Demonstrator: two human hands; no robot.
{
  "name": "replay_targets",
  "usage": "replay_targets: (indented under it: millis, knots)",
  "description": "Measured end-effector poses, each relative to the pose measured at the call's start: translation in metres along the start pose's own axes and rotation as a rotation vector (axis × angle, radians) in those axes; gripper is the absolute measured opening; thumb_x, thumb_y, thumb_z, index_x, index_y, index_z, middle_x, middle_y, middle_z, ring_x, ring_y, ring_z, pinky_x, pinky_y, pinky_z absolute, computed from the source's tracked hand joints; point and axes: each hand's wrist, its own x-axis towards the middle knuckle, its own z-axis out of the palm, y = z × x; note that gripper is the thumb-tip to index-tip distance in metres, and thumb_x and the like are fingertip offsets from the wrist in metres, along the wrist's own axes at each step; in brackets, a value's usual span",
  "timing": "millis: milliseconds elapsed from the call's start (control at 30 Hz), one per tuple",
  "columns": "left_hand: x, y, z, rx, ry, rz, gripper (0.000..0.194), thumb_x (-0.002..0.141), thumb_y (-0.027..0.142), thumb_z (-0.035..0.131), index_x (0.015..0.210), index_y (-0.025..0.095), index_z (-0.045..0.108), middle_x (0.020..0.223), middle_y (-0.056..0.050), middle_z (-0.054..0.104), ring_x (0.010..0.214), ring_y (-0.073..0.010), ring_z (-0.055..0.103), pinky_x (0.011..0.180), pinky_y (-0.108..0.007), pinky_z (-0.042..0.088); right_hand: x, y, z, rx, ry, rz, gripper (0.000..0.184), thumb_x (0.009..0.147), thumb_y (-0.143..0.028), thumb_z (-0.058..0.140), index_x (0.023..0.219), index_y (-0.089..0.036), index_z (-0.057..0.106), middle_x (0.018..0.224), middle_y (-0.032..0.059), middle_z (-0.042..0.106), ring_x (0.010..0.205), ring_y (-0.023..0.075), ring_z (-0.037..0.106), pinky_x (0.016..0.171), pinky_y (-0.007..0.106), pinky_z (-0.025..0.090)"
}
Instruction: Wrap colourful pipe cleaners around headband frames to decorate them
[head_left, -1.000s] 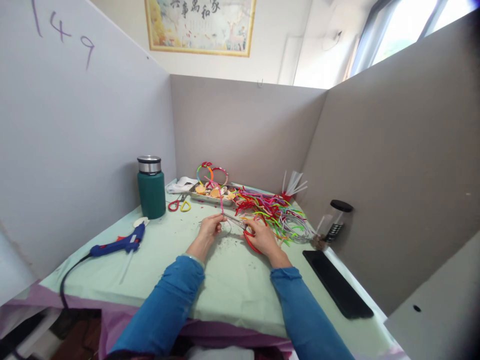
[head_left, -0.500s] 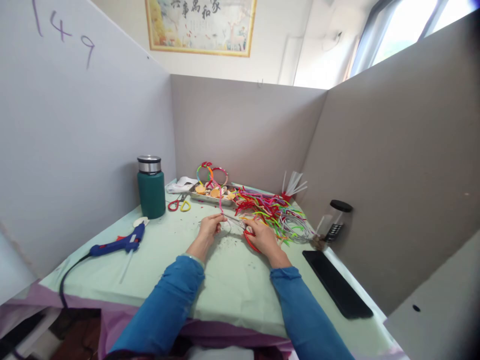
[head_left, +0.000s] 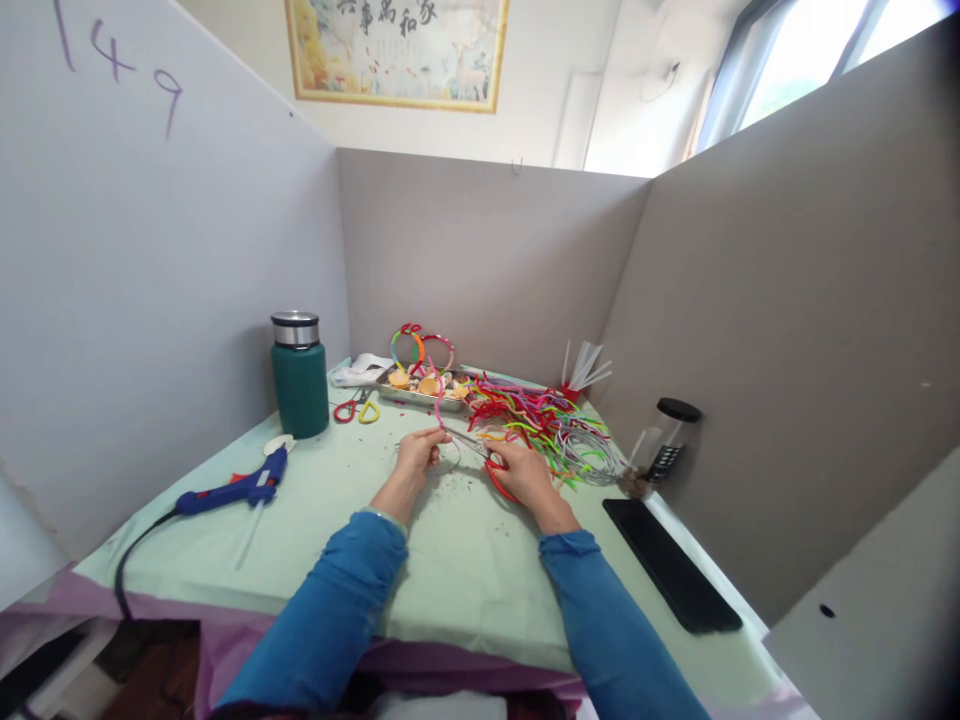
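Observation:
Between the pinched fingers of my left hand (head_left: 415, 460) is a pink pipe cleaner (head_left: 438, 406), its free end sticking up and away from me. A thin pale hoop (head_left: 459, 459) shows beside the same fingers, apparently held with it. My right hand (head_left: 525, 474) is closed round the red handles of a pair of scissors (head_left: 498, 482). Their blades point left and reach the pipe cleaner close to my left fingertips. Whether the blades are apart is too small to tell. Small dark clippings lie scattered on the table below.
A metal tray (head_left: 420, 398) of round pieces stands at the back beside a heap of coloured pipe cleaners (head_left: 525, 415). Leftward are a green bottle (head_left: 300, 390), red-and-yellow scissors (head_left: 367, 412) and a blue glue gun (head_left: 232, 492). A black phone-like slab (head_left: 671, 568) lies right, near a clear jar (head_left: 675, 440).
The view has shifted very slightly. Both hands keep almost the same places and holds, with the scissors still at the pink pipe cleaner.

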Motion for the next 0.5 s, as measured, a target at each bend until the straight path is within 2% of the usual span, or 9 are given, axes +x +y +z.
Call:
replay_targets:
  millis: [233,367,500]
  knots:
    - [-0.001,0.002,0.001,-0.037,0.020,-0.008,0.023,0.058,0.016,0.071,0.078,0.009,0.063,0.063,-0.004,0.064,0.037,-0.0015,0.034,0.034,-0.015,0.023,0.000,-0.002,-0.002,-0.001,-0.005,0.001,0.038,0.079,-0.032,0.054,0.116,-0.032,0.061,0.108,0.0007,0.068,0.097,0.0202,0.062,0.077,0.026,0.043]
    - [-0.001,0.002,0.000,-0.036,0.007,-0.007,0.024,0.058,0.017,0.071,0.080,0.009,0.064,0.063,-0.004,0.063,0.037,-0.0012,0.034,0.034,-0.016,0.023,0.001,0.004,-0.001,-0.084,-0.003,0.156,0.039,0.081,-0.037,0.053,0.118,-0.029,0.059,0.104,0.0063,0.068,0.093,0.0233,0.062,0.074,0.029,0.043]
    - [-0.001,0.001,-0.001,-0.031,-0.037,-0.013,0.026,0.058,0.019,0.072,0.081,0.009,0.064,0.063,-0.003,0.063,0.037,-0.0011,0.034,0.035,-0.016,0.022,0.000,0.014,0.002,-0.183,-0.016,0.292,0.041,0.080,-0.034,0.053,0.120,-0.025,0.057,0.104,0.0104,0.066,0.088,0.0241,0.062,0.071,0.030,0.042]
